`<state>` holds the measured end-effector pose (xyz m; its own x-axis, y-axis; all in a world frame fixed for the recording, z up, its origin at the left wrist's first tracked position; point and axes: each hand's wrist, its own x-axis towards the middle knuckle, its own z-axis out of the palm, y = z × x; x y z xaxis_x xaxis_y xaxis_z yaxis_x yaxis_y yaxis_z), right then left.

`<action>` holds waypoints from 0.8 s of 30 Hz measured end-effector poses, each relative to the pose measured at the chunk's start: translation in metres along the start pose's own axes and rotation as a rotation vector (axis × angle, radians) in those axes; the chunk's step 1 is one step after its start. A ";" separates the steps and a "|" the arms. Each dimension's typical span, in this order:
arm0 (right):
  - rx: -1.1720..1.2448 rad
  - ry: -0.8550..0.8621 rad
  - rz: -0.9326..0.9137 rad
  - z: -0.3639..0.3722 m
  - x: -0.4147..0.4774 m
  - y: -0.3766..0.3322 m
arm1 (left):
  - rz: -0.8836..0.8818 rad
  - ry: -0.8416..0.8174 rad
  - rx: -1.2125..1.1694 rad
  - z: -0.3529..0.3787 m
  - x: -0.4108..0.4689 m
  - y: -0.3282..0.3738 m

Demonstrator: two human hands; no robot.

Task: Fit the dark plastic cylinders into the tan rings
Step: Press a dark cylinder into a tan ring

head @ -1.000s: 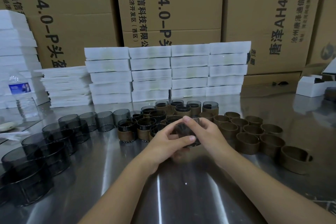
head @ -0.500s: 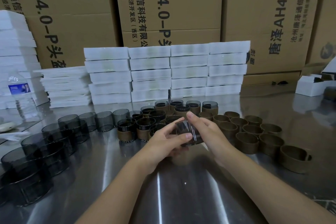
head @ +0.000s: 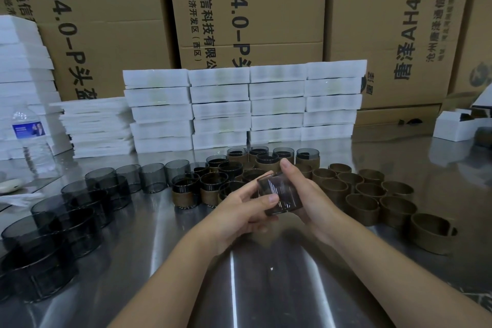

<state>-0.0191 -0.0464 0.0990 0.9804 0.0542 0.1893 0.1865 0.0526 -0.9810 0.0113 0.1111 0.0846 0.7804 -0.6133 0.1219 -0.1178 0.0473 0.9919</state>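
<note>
Dark cylinder [head: 279,196] tilted, clamped btwn L hand [head: 239,210] thumb & curled R hand [head: 311,194] fingers.

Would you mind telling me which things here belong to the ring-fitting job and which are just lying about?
Belong to the job: the held cylinder, gripped by left hand and right hand; loose dark cylinders; empty tan rings; fitted pieces.
Just lying about: water bottle; stacked white boxes; cardboard cartons; small open box.
</note>
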 end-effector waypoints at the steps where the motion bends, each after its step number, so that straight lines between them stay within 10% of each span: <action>1: 0.002 -0.013 0.001 0.000 0.000 0.000 | -0.005 -0.007 -0.002 0.000 0.000 0.000; 24: 0.000 0.016 -0.005 0.000 0.001 0.001 | -0.011 -0.027 -0.048 0.005 -0.001 0.003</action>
<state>-0.0183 -0.0465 0.0983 0.9803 0.0383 0.1936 0.1914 0.0528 -0.9801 0.0071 0.1077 0.0873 0.7644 -0.6351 0.1110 -0.0796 0.0779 0.9938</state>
